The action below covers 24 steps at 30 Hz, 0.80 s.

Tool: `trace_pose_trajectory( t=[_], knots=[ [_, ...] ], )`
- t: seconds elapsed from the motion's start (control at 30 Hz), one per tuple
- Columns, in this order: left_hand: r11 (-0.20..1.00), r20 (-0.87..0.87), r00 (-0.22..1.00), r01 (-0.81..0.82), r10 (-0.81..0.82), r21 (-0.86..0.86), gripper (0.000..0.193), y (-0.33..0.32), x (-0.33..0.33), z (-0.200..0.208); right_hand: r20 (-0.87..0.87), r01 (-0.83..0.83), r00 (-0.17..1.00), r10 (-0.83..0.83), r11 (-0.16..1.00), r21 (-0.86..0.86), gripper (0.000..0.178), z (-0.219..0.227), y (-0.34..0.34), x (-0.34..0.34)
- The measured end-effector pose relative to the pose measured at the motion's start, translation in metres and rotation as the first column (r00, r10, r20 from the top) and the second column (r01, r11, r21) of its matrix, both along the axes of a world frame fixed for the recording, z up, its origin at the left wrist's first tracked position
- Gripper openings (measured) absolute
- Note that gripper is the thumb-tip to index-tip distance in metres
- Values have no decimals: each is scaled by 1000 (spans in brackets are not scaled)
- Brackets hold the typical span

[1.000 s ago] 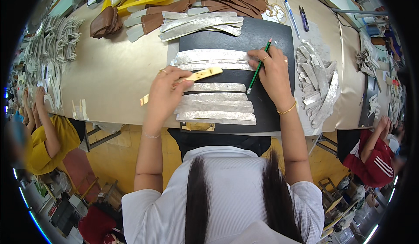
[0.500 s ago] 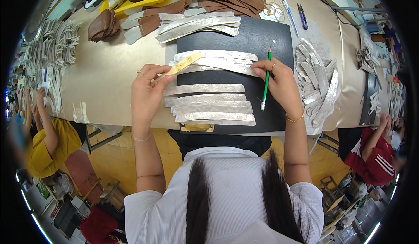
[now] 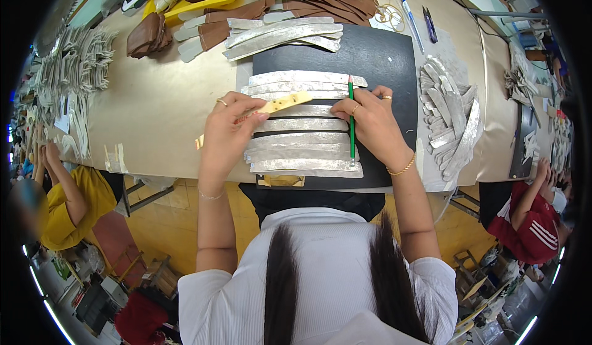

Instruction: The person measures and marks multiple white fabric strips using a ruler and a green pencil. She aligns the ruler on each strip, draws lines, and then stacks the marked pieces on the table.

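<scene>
Pinched in my left hand (image 3: pixel 229 129) is a narrow yellow template strip (image 3: pixel 287 102) with small holes along it, held over the left part of a row of strips. My right hand (image 3: pixel 377 123) is closed round a green pencil (image 3: pixel 352 138), which lies across the strips' right ends. Its fingertips are at the right end of one curved silvery-grey strip (image 3: pixel 314 110). Several similar strips (image 3: pixel 305 140) lie nearly parallel, one below another, on a black board (image 3: pixel 385 55). Part of the strips under the template and my fingers is hidden.
More grey strips lie piled at the board's far edge (image 3: pixel 283 36) and to its right (image 3: pixel 447 117). Brown pieces (image 3: pixel 327 0), a yellow tray (image 3: pixel 228 0), a pen (image 3: pixel 412 24) and dark snips (image 3: pixel 430 24) are farther back. Other people sit at both sides.
My right hand has moved left and nearer to me, with the pencil. The strip it held at a slant now lies in the row. My left hand and the template have shifted slightly right.
</scene>
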State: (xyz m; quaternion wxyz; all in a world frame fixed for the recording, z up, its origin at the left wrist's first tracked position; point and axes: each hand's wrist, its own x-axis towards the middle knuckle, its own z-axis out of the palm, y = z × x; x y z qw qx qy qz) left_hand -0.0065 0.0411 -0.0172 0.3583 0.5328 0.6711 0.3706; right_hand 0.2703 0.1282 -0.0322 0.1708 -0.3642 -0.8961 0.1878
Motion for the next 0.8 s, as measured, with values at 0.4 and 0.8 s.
trace_pose_trajectory(
  t=[0.4,0.8],
  knots=[
    [993,-120,986,116,-113,18,19,10,29,3,-114,113,988,-102,989,95,10,8,-2,7],
    [953,-361,911,266,-199,146,17,16,50,-12,-269,318,918,-292,946,59,11,15,-10,28]
  ],
)
